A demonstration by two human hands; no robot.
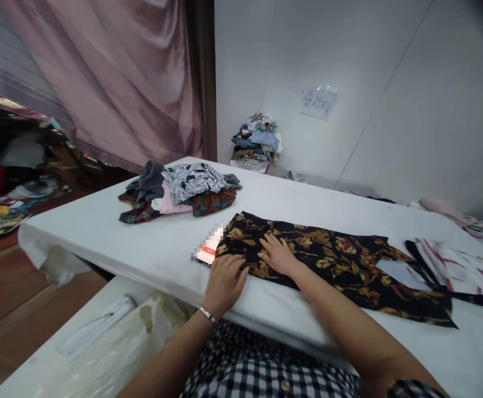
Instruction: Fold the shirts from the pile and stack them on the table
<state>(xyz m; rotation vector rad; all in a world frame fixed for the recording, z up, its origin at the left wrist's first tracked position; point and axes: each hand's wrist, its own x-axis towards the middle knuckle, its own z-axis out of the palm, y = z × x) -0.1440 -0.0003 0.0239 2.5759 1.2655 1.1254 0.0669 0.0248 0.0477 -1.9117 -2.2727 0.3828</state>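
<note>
A black garment [332, 243] with a brown and gold flower print lies stretched out flat on the white table [150, 254]. My left hand [226, 276], with a bracelet at the wrist, rests on its left end near the table's front edge, fingers stretched out. Farther right, my right hand [278, 253] presses flat on the cloth with its fingers spread. A lit phone [209, 249], partly blurred out, sticks out from beneath or behind the garment's left end, close to my left fingertips. Which part of the garment lies under my palms is hidden.
A loose heap of clothes [192, 185] sits on the table's far left. At the right is a white and red folded garment [469, 268]. Against the wall stands a tall clothes pile [258, 141]. Below the front edge, clear plastic bags [129, 342] lie on a lower surface.
</note>
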